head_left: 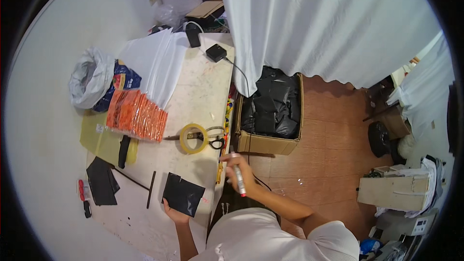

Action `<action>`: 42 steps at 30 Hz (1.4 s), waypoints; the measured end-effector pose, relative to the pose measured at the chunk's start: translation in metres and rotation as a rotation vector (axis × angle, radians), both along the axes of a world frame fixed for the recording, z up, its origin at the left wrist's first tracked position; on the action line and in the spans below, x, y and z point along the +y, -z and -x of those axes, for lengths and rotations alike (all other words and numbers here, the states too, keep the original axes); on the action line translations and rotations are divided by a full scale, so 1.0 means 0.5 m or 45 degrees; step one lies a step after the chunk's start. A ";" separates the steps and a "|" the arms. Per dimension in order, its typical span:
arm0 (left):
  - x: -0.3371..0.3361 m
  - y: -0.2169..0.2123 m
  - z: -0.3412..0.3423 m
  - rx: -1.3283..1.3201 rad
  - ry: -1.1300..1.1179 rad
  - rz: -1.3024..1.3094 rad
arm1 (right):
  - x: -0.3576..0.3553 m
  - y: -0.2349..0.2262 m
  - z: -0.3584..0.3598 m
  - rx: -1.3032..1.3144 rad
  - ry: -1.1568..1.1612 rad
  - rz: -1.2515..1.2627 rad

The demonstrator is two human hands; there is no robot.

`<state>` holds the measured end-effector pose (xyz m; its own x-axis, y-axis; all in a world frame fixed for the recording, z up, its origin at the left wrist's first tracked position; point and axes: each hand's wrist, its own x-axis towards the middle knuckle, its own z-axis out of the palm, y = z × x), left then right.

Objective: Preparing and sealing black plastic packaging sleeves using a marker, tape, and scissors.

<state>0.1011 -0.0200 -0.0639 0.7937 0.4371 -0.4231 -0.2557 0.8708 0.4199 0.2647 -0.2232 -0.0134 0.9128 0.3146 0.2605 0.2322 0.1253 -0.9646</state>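
Head view, from the left: at the near left of the pale worktable (203, 92) lie a flat black pouch (101, 182), a thin black strip (151, 189) and small red and black tools (83, 194) close to the table's left edge. Farther back stands a row of orange packets (137, 115), with a stack of white sheets (154, 63) and a grey bag (89, 83) beyond them.

The left hand (175, 215) pinches the near edge of a black packet (182, 194) lying flat on the table, thumb on top, fingers under the edge. To mark it cleanly, I judge the packet should stay pressed flat and be held clear of the near table edge, which lies just beside that hand.

A roll of yellow tape (194, 138) and scissors (216, 141) rest just beyond, leaving a bare patch of table between them and the packet; that looks like the best room for working.

The right hand (240, 174) is closed round a marker (238, 176), tip pointing down and toward the person, hovering past the table's right edge, apart from the packet. It would need to come left over the edge without knocking the scissors.

Right of the table sits a cardboard box of black bags (271, 111) on the tiled floor (328, 154), with a white curtain (328, 24) behind.
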 end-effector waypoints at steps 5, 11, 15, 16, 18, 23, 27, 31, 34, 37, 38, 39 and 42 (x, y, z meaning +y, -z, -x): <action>0.072 0.143 0.050 -0.231 0.061 -0.136 | -0.131 0.090 -0.038 0.442 0.177 0.386; 0.092 0.190 0.059 -0.326 0.038 -0.077 | -0.232 0.354 -0.101 0.812 0.670 0.108; 0.065 0.148 0.029 0.032 -0.085 -0.232 | -0.292 0.516 -0.288 0.653 0.859 0.350; 0.080 0.171 0.051 -0.070 0.016 -0.135 | -0.308 0.544 -0.332 0.565 0.860 0.518; 0.101 0.182 0.052 -0.269 0.166 0.024 | -0.295 0.584 -0.430 0.568 0.953 0.692; 0.098 0.138 0.061 0.305 0.205 -0.248 | -0.290 0.658 -0.592 0.711 1.116 0.981; 0.153 0.240 0.172 -0.272 0.600 0.099 | -0.340 0.739 -0.640 0.490 1.121 0.987; 0.170 0.245 0.179 0.222 0.351 -0.680 | -0.303 0.752 -0.677 0.790 1.064 1.087; 0.180 0.218 0.179 0.259 0.292 -0.681 | -0.274 0.743 -0.700 0.928 1.108 1.254; 0.177 0.221 0.162 0.253 0.237 -0.655 | -0.307 0.726 -0.719 0.683 1.139 1.183; 0.173 0.227 0.158 0.244 0.210 -0.645 | -0.321 0.713 -0.730 0.541 1.143 1.102; 0.173 0.229 0.153 0.238 0.189 -0.639 | -0.334 0.692 -0.743 0.524 1.135 0.942; 0.174 0.230 0.144 0.215 0.124 -0.628 | -0.366 0.582 -0.784 0.334 1.013 0.600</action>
